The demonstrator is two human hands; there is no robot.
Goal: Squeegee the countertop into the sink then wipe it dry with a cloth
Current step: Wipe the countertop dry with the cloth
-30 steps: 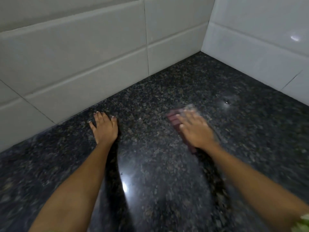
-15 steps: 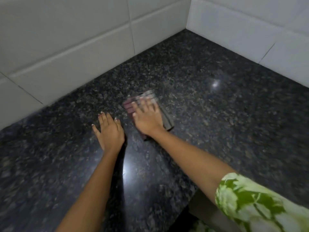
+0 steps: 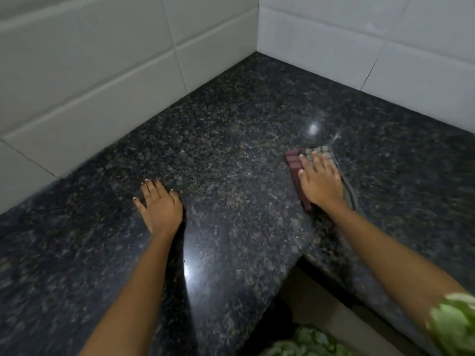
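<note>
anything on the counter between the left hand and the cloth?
Nothing: the head view shows only bare countertop between the left hand and the cloth under the right hand.

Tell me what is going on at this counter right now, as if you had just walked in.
A person is wiping a dark speckled countertop with a folded cloth. The right hand lies flat on the cloth, pressing it to the stone on the right side, near the tiled wall. The left hand rests flat and empty on the counter, fingers spread, as a brace. No sink or squeegee is in view.
</note>
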